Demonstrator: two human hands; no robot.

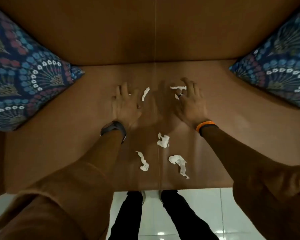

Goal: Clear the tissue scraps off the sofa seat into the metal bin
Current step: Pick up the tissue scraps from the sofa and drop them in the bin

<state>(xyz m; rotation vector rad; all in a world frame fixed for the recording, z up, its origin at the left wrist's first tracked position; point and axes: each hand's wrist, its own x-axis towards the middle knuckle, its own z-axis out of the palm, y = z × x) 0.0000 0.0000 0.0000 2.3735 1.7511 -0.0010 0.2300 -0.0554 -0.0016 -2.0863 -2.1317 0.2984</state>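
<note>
Both hands reach palm-down over the sofa seat (59, 144): left hand (126, 104) spread open, holding nothing; right hand (189, 101) open, fingers touching a far tissue scrap (178, 87). Three scraps (crumpled) lie nearest (179, 163) (143, 161) (163, 140); another lies between the hands (145, 93).

White, crumpled tissue scraps lie scattered on the brown sofa seat (76, 144): three near the front edge (163, 140), (143, 161), (178, 163), a thin twisted strip (145, 93) farther back, and another scrap (177, 87) beside it.
</note>
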